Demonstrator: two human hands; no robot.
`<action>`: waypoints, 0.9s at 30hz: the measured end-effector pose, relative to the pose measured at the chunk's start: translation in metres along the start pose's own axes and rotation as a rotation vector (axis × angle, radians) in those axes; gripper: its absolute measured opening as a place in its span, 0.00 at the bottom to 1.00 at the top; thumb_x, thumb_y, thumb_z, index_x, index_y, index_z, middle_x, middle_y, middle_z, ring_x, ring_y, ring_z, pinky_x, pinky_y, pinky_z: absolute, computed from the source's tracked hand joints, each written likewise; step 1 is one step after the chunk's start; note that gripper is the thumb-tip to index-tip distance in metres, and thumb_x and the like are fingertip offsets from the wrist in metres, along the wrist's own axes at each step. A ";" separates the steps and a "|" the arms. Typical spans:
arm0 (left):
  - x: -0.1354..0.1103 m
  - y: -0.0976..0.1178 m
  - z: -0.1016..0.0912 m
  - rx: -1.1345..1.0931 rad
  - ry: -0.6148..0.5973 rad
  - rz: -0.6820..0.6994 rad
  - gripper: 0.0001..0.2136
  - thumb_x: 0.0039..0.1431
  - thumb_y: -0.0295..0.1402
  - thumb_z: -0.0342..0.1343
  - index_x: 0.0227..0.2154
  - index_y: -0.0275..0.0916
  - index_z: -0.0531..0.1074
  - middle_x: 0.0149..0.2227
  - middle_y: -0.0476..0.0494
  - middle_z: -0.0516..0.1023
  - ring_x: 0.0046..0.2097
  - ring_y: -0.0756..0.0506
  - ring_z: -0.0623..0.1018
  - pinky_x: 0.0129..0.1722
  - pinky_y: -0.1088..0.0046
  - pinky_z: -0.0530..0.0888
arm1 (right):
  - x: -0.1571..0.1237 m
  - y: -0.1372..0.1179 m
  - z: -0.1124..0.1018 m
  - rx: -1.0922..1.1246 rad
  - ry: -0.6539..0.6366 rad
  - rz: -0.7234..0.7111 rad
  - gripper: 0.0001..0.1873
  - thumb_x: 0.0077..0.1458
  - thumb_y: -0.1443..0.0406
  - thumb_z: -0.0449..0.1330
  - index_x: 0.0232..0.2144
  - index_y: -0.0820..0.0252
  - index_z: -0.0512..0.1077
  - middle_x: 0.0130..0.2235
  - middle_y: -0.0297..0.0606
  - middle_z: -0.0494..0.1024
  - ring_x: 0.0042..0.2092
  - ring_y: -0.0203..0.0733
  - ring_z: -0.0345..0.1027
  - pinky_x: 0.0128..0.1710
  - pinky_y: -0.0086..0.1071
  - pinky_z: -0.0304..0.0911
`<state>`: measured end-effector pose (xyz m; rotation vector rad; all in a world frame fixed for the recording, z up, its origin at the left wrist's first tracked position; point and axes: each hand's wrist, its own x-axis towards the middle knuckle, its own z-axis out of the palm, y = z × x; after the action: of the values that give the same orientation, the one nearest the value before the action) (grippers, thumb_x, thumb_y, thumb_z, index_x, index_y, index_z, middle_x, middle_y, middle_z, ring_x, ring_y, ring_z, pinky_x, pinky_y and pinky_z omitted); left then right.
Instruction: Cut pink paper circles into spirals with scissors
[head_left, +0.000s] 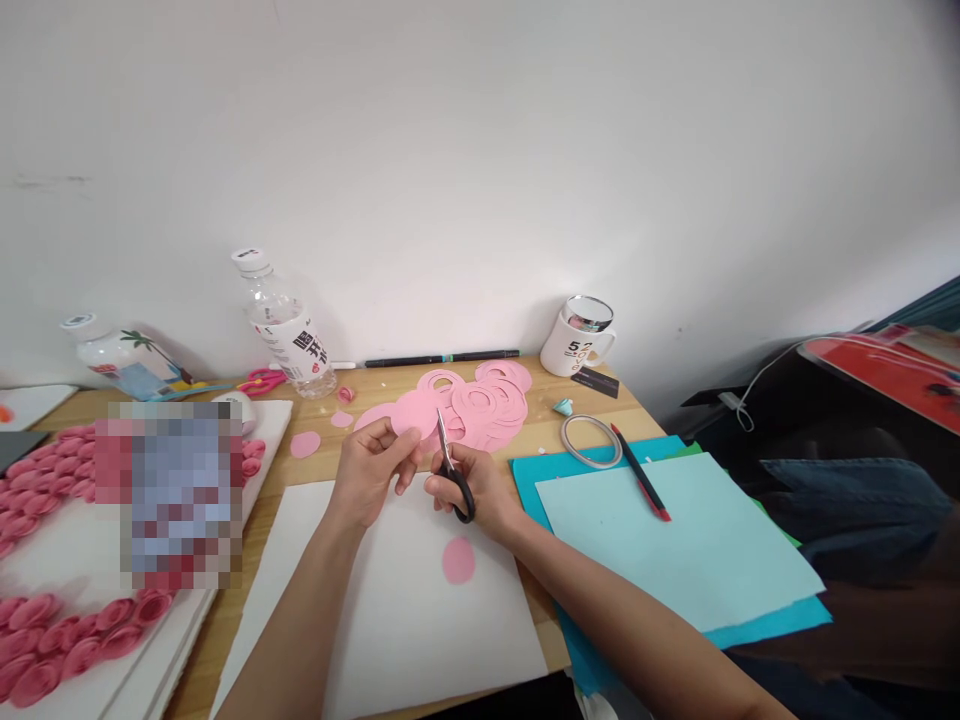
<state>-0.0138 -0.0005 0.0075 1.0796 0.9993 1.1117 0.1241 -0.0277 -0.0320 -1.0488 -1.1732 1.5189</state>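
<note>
My left hand (373, 468) pinches a pink paper circle (417, 414) above a white sheet (390, 600). My right hand (480, 485) grips black-handled scissors (452, 475), their blades pointing up into the circle's edge. A smaller pink disc (458, 560) lies on the white sheet just below my hands. Behind them sits a pile of pink paper rings and spirals (484, 398).
Blue and pale blue paper sheets (675, 545) lie at right with a red-black pen (640, 471) and a tape ring (591, 440). A mug (577, 337), two bottles (289, 328) (124, 358), pink scissors (259, 381) stand at the back. A white board with pink paper roses (52, 620) lies left.
</note>
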 end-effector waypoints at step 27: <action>-0.001 -0.012 0.004 0.063 -0.062 0.003 0.09 0.46 0.34 0.59 0.18 0.35 0.69 0.16 0.51 0.70 0.14 0.56 0.64 0.11 0.79 0.59 | 0.002 -0.003 0.002 0.076 -0.102 -0.131 0.26 0.34 0.50 0.67 0.29 0.57 0.59 0.23 0.31 0.68 0.24 0.35 0.62 0.25 0.28 0.55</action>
<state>-0.0081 -0.0029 -0.0031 1.1598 0.9894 1.0491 0.1218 -0.0255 -0.0290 -0.8363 -1.2203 1.5161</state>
